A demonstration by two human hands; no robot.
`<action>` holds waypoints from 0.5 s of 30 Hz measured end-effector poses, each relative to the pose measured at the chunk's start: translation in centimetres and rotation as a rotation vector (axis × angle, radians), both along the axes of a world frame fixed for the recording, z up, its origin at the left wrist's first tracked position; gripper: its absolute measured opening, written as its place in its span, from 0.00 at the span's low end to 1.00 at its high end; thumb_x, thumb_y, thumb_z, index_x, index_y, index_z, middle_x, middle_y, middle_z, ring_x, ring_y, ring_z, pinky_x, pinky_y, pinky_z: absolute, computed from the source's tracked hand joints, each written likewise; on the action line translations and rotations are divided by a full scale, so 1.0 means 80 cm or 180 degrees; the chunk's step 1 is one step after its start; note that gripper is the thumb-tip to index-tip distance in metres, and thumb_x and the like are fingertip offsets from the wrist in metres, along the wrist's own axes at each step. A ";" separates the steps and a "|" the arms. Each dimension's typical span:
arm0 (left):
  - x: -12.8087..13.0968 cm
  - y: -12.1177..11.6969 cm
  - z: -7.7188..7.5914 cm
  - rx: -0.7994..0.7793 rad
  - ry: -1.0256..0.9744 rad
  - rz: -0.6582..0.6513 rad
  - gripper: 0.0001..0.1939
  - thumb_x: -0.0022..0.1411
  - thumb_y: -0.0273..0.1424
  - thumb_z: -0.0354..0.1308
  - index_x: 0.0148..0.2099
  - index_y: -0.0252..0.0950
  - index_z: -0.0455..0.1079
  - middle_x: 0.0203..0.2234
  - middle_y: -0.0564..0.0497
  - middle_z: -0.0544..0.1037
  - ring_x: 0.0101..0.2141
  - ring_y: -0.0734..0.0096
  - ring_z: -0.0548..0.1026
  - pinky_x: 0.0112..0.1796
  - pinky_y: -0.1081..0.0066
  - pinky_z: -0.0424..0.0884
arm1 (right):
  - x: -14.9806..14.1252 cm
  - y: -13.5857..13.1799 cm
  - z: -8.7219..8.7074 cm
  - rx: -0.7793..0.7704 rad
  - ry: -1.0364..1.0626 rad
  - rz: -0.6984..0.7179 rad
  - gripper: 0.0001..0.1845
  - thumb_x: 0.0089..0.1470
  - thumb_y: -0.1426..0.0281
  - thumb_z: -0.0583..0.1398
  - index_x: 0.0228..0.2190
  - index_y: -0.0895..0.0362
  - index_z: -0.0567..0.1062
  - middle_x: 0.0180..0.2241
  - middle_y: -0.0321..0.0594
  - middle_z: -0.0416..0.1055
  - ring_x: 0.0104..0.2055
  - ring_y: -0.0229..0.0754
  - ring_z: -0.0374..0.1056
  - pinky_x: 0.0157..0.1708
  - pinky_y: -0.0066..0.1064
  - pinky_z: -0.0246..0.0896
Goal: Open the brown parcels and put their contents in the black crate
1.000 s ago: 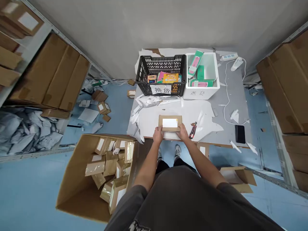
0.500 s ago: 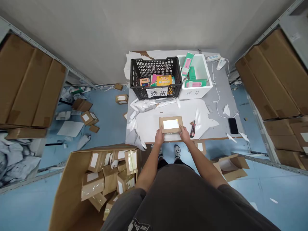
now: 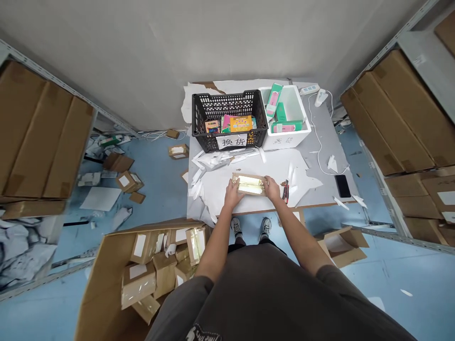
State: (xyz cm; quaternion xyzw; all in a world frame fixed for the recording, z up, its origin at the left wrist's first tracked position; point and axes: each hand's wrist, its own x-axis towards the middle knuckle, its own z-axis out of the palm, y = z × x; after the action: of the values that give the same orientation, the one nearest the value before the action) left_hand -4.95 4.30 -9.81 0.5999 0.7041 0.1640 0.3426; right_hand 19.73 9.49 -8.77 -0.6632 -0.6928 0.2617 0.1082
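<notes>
A small brown cardboard parcel [image 3: 249,184], glossy with tape, stands tipped up on its edge on the white paper near the table's front. My left hand [image 3: 231,195] grips its left end and my right hand [image 3: 273,188] grips its right end, fingers curled round it. A red utility knife [image 3: 285,190] lies just right of my right hand.
At the table's back stand a black crate [image 3: 228,121] with colourful packs and a white foam box [image 3: 287,133] with green packs. A black phone [image 3: 342,185] lies at right. A big carton [image 3: 106,279] of several parcels sits on the floor at left. Shelves of cartons flank both sides.
The parcel lay flat with its white label up; now it is tipped onto its edge between both hands. The camera has swung slightly, shifting the table in view.
</notes>
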 end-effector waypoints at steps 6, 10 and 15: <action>-0.002 0.007 -0.028 -0.0080 0.0208 0.0050 0.47 0.66 0.31 0.65 0.80 0.52 0.47 0.64 0.39 0.66 0.62 0.47 0.69 0.60 0.56 0.67 | 0.007 -0.034 -0.018 -0.0277 -0.0201 0.0508 0.42 0.62 0.62 0.65 0.73 0.45 0.60 0.77 0.48 0.45 0.64 0.58 0.67 0.57 0.43 0.70; -0.008 0.020 -0.031 -0.0022 0.0171 0.0100 0.48 0.65 0.31 0.67 0.80 0.51 0.48 0.62 0.40 0.70 0.60 0.48 0.71 0.58 0.58 0.68 | 0.008 -0.038 -0.034 -0.0510 -0.0225 0.0362 0.43 0.67 0.67 0.60 0.76 0.40 0.50 0.75 0.50 0.50 0.59 0.55 0.72 0.52 0.39 0.70; -0.011 0.009 -0.040 0.0332 -0.0179 0.0344 0.40 0.70 0.28 0.59 0.79 0.44 0.51 0.59 0.41 0.75 0.59 0.55 0.72 0.59 0.61 0.68 | 0.004 -0.032 -0.049 -0.0558 -0.0029 0.0292 0.42 0.70 0.67 0.56 0.77 0.42 0.45 0.62 0.48 0.67 0.53 0.51 0.74 0.52 0.36 0.69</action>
State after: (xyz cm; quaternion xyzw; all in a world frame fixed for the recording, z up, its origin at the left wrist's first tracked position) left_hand -5.85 5.03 -13.04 0.5732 0.7162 0.2355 0.3211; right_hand 20.07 6.95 -12.68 -0.6389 -0.6974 0.3229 0.0345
